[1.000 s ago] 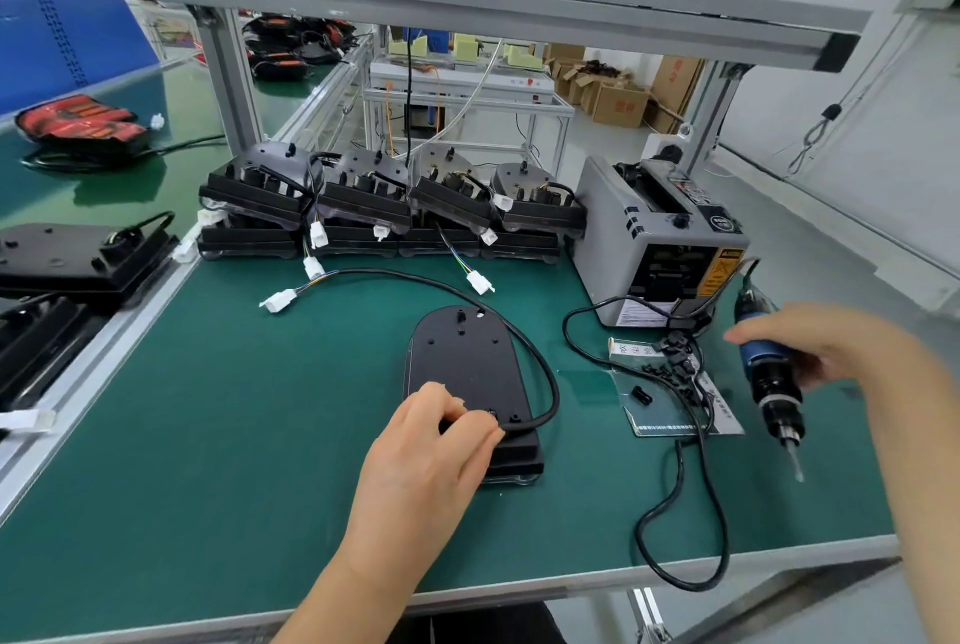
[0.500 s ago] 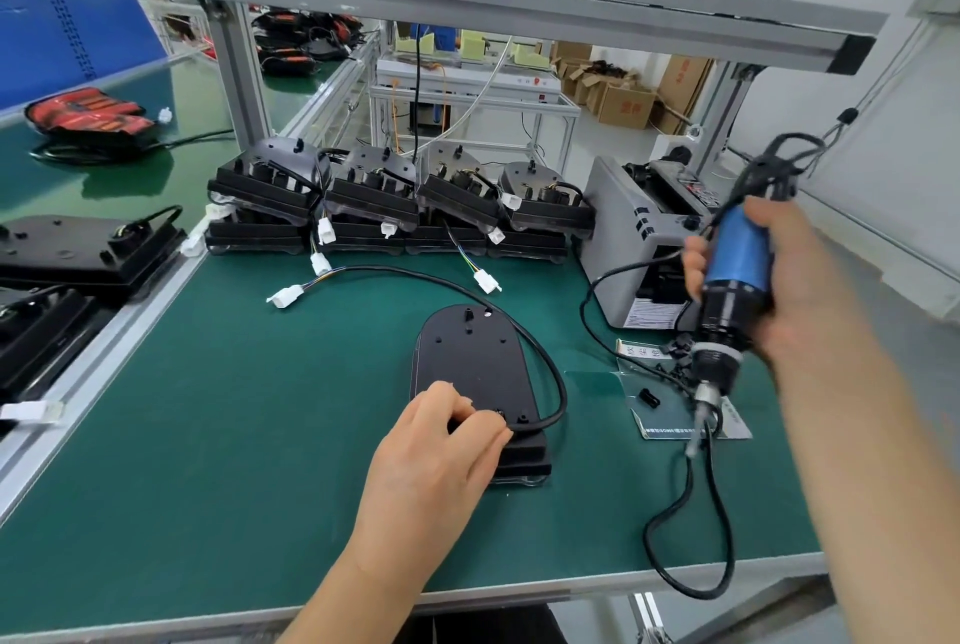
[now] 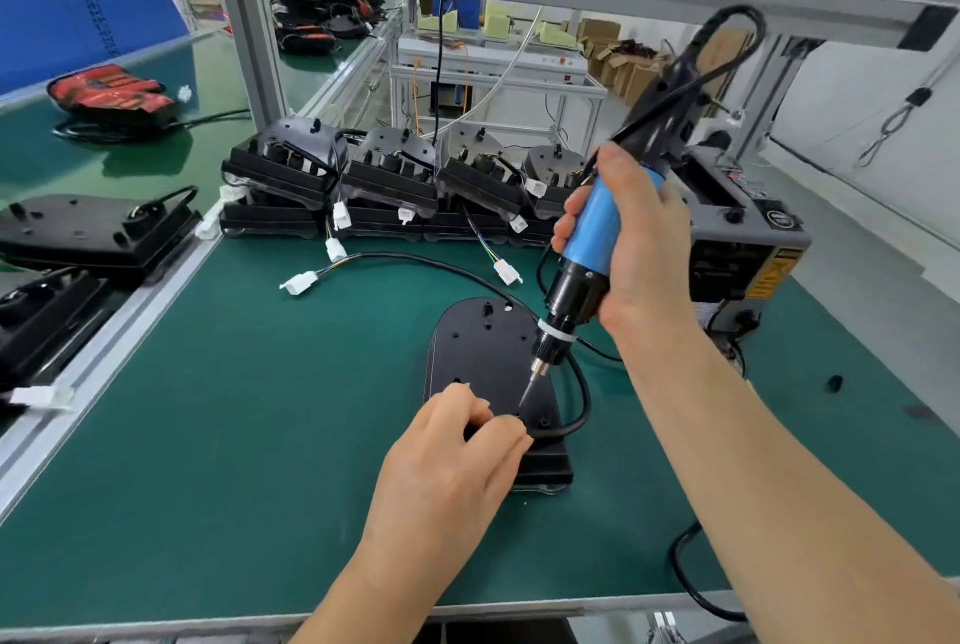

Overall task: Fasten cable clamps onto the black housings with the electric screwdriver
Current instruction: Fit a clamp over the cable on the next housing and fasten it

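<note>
A black housing (image 3: 480, 349) lies flat on the green mat at the middle of the bench. A black cable (image 3: 579, 412) curves round its right side. My left hand (image 3: 457, 456) rests on the housing's near end, its fingertips pinching a small black cable clamp that they mostly hide. My right hand (image 3: 636, 248) grips the blue and black electric screwdriver (image 3: 587, 253), held nearly upright. Its bit tip (image 3: 522, 407) points down at the spot just beside my left fingertips.
Several stacked black housings (image 3: 384, 180) with white connectors line the back of the mat. A grey machine (image 3: 737, 232) stands at the back right. More housings (image 3: 93, 232) sit beyond the aluminium rail on the left. The screwdriver's cord (image 3: 691, 586) loops over the front right edge.
My right hand has swung the screwdriver leftward from the right side of the bench and lowered its bit onto the housing beside my left fingers. My left hand has stayed in place.
</note>
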